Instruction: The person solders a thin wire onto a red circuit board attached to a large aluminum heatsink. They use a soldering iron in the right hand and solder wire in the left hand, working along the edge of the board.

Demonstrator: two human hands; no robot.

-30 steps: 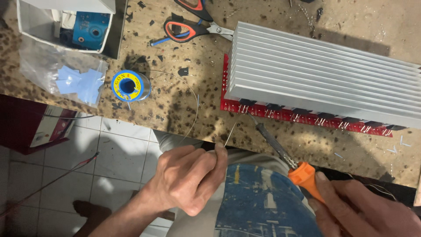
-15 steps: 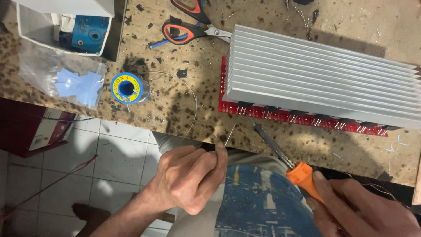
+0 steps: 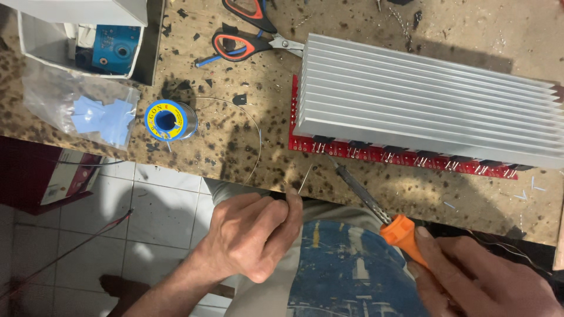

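Observation:
My left hand (image 3: 249, 235) sits at the bench's front edge and pinches a thin solder wire (image 3: 306, 177) that rises toward the board. My right hand (image 3: 479, 282) grips the orange handle of a soldering iron (image 3: 402, 232). Its metal shaft slants up to the left, and the tip touches the near edge of a red circuit board (image 3: 405, 157). A large ribbed aluminium heat sink (image 3: 423, 103) lies on top of that board. A spool of solder (image 3: 168, 120) with a blue and yellow label stands on the bench to the left, and its wire curves down to my left hand.
Two pairs of scissors (image 3: 249, 44) with orange and black handles lie at the bench's back. A clear bag of blue pads (image 3: 97, 114) and a white box holding a blue part (image 3: 108, 53) sit at the left. Tiled floor (image 3: 147, 223) lies below the bench edge.
The iron's tip has moved up from the bench surface to the red board's near edge. My left hand has stayed in place with the solder wire.

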